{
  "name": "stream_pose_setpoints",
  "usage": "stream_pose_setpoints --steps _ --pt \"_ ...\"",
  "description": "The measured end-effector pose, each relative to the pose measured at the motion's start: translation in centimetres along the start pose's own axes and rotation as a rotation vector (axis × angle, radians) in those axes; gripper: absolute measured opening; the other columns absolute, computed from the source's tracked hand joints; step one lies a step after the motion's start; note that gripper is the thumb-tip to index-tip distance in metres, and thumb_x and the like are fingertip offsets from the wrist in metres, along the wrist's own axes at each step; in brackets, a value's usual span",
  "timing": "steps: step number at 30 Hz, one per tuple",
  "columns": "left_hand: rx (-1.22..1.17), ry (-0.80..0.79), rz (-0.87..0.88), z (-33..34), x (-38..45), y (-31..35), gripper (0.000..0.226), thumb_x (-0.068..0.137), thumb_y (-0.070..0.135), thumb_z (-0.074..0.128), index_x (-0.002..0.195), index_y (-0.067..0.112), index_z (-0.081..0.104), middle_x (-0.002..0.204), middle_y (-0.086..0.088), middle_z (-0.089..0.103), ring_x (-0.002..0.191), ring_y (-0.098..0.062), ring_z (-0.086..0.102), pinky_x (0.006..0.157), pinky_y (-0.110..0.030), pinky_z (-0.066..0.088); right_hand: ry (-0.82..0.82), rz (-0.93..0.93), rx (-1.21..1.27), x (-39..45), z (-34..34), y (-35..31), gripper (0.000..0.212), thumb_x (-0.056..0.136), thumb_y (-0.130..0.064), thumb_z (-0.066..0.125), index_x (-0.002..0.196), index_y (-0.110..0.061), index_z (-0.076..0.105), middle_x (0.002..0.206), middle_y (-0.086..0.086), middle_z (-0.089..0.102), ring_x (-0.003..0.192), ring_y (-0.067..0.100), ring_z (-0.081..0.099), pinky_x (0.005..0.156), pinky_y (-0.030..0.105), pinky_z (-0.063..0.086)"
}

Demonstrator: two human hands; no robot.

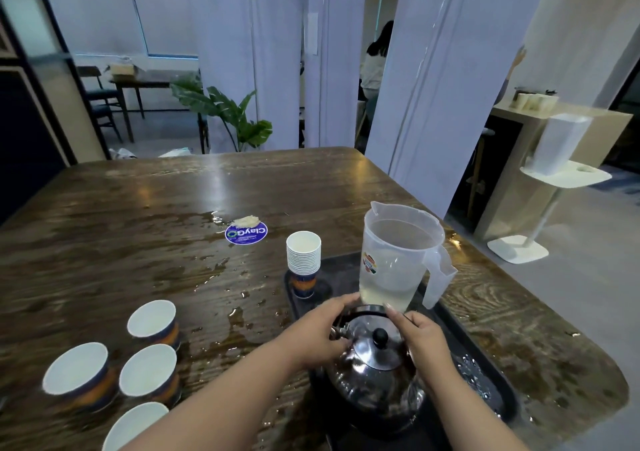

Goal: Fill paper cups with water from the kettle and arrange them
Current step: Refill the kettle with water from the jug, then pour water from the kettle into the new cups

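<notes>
A shiny steel kettle (375, 367) with a black lid knob stands on a black tray (341, 269) near me. My left hand (317, 334) grips the left side of its dark handle. My right hand (422, 341) holds the handle's right side, fingertips close to the base of a clear plastic pitcher (398, 253) holding some water, just behind the kettle. A stack of paper cups (303, 260) stands on the tray's far left corner. Several single paper cups (149, 371) stand upright on the table to my left; I cannot see water in them.
The dark wooden table (138, 208) is wet, with puddles and drops (221, 267) between the cups and the tray. A round blue sticker (246, 233) with a crumpled tissue lies mid-table. The table's right edge is close to the tray.
</notes>
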State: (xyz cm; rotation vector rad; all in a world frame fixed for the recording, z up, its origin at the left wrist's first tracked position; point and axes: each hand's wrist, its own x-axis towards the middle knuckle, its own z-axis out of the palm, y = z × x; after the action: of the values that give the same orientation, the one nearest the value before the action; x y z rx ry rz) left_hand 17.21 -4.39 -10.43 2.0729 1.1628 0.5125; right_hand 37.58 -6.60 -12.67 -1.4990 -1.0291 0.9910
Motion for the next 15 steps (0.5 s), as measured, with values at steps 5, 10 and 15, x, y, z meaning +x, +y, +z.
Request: stream_pose_setpoints --steps 5,10,15 --pt "-0.134 0.084 -0.032 -4.5 -2.2 0.1 0.054 0.086 0.023 0.069 0.134 0.035 0.049 0.137 0.017 0.048 0.126 0.004 0.044 0.107 -0.013 0.031 0.016 -0.009 0.079 -1.3 0.0 -0.2 0.047 0.077 -0.034 0.076 0.062 -0.011 0.037 0.056 0.002 0.027 0.054 0.015 0.027 0.053 0.031 0.020" --pt "-0.351 0.189 -0.152 -10.3 -7.5 -1.2 0.036 0.088 0.013 0.068 0.119 0.030 0.060 0.123 0.010 0.063 0.110 0.005 0.058 0.098 -0.017 0.044 -0.034 -0.067 0.069 -1.8 1.0 -1.9 0.046 0.062 -0.047 0.076 0.054 -0.013 0.047 0.053 0.003 0.038 0.058 0.018 0.035 0.060 0.032 0.028" --pt "-0.387 0.290 -0.374 -14.9 -13.7 -4.2 0.033 0.086 0.032 0.070 0.117 0.040 0.060 0.121 0.010 0.061 0.104 -0.004 0.061 0.086 -0.025 0.053 -0.056 -0.034 0.132 -0.9 2.0 -3.6 0.072 0.053 -0.062 0.083 0.069 0.002 0.054 0.068 0.013 0.052 0.066 0.023 0.047 0.068 0.040 0.038"
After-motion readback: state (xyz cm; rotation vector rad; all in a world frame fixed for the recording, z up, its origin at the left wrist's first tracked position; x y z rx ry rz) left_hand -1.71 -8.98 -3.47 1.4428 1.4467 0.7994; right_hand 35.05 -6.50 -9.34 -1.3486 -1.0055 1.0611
